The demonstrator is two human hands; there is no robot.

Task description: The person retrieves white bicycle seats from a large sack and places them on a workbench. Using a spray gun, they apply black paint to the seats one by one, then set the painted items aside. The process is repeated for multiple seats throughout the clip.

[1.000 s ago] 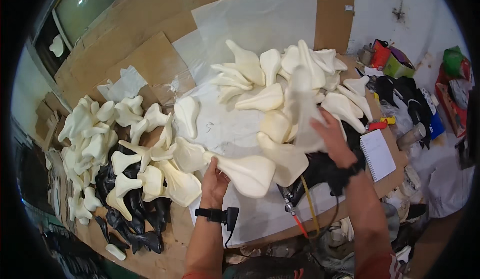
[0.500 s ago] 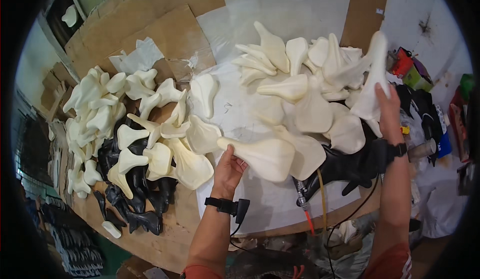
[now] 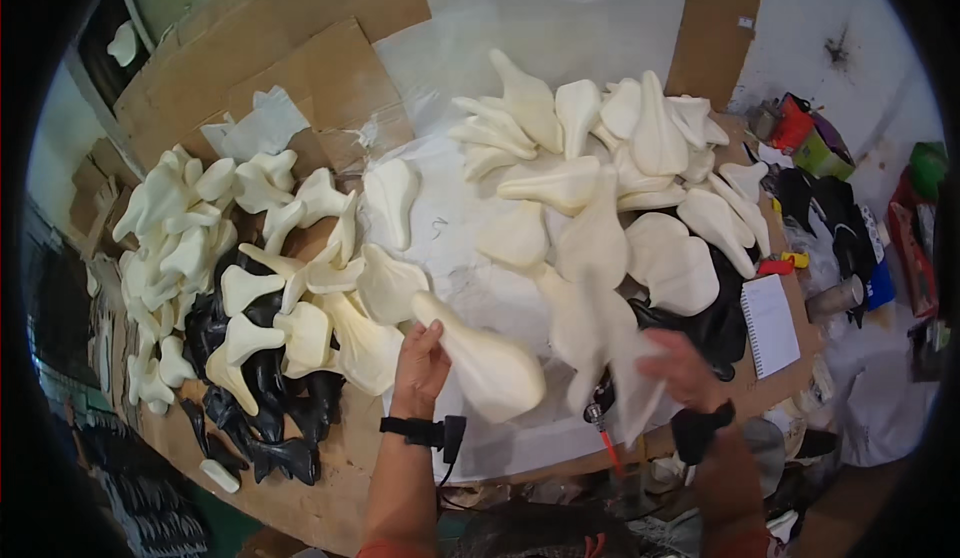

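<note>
My left hand point(image 3: 422, 366) grips the narrow nose of a cream foam bicycle saddle pad point(image 3: 490, 363), thumb on top. The pad's broad end tilts down to the right over the white sheet. My right hand point(image 3: 685, 370), smeared by motion, holds another cream saddle pad point(image 3: 625, 358), also blurred, at the front right of the table. This second pad overlaps other pads lying behind it, so its outline is hard to make out. Close to it, an air gun point(image 3: 597, 413) with a red hose lies at the table's front edge.
A heap of saddle pads point(image 3: 575, 183) lies at the back right, and another pile point(image 3: 180, 218) at the left. Black saddle-shaped pieces point(image 3: 285, 448) sit at the front left. A spiral notebook point(image 3: 768, 326) rests on the right edge. Cardboard point(image 3: 290, 68) and white paper point(image 3: 440, 198) cover the table.
My right hand has swung down and left from the back right with its pad, uncovering the notebook. The left hand's pad has tilted, its broad end lower. The view has shifted slightly.
</note>
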